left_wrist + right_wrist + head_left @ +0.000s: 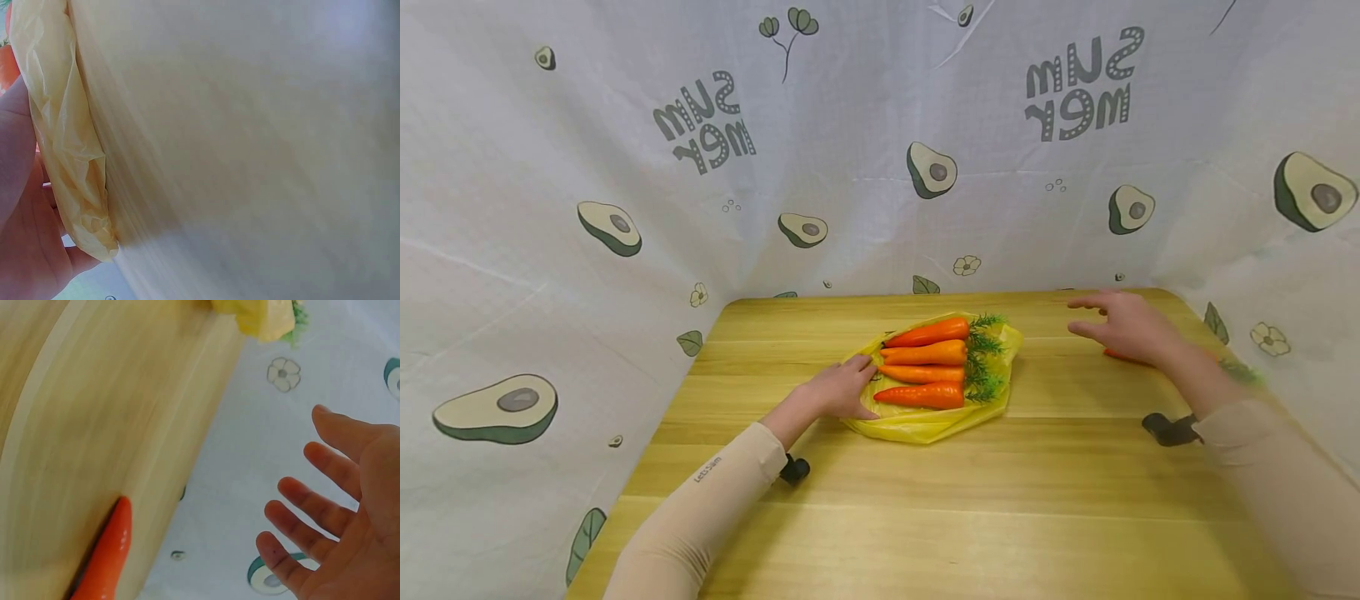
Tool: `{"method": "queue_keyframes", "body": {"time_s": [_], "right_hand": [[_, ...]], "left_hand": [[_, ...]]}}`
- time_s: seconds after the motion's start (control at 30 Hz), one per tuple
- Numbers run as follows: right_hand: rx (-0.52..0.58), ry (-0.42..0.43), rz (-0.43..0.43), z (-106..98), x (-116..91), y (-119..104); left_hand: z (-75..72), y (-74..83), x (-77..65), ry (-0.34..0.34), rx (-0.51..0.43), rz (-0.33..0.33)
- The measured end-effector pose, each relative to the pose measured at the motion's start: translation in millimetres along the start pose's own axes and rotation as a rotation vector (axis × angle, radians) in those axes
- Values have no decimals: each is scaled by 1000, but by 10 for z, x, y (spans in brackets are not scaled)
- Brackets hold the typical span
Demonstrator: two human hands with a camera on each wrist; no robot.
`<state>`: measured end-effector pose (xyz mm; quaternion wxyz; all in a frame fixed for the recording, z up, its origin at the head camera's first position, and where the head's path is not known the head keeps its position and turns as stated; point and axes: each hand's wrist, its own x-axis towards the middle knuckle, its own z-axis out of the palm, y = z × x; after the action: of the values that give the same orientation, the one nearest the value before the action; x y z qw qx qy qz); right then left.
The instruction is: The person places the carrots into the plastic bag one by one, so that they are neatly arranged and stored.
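Several orange carrots (922, 395) with green tops lie side by side on a yellow plastic bag (917, 430) in the middle of the table. At the bag's left edge, near the carrot tips, my left hand (842, 389) grips the plastic. The left wrist view shows the crumpled bag edge (69, 137) between thumb and fingers. Off to the right, my right hand (1135, 325) is raised above the table with fingers spread, holding nothing. Beneath it lies another carrot (1123, 358), partly hidden by the wrist; its tip end (112, 550) shows in the right wrist view.
The wooden table (925, 517) ends at a white curtain (865, 125) printed with avocados and lettering, which hangs behind and at both sides. Dark camera mounts (1168, 429) stick out from the wrists.
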<state>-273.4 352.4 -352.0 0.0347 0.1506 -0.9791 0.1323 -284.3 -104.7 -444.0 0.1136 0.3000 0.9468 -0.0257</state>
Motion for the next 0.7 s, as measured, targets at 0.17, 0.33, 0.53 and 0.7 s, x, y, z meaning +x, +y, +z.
{"method": "queue_keyframes", "body": {"time_s": [0.17, 0.33, 0.53, 0.7], "right_hand": [[16, -17, 28, 5, -70, 203], [31, -50, 69, -6, -147, 356], [-8, -65, 117, -5, -218, 506], [-5, -59, 120, 51, -249, 673]], "left_hand": [[-5, -1, -7, -3, -8, -1], [8, -10, -1, -10, 3, 0], [-2, -13, -1, -12, 8, 4], [-7, -13, 6, -10, 21, 7]]}}
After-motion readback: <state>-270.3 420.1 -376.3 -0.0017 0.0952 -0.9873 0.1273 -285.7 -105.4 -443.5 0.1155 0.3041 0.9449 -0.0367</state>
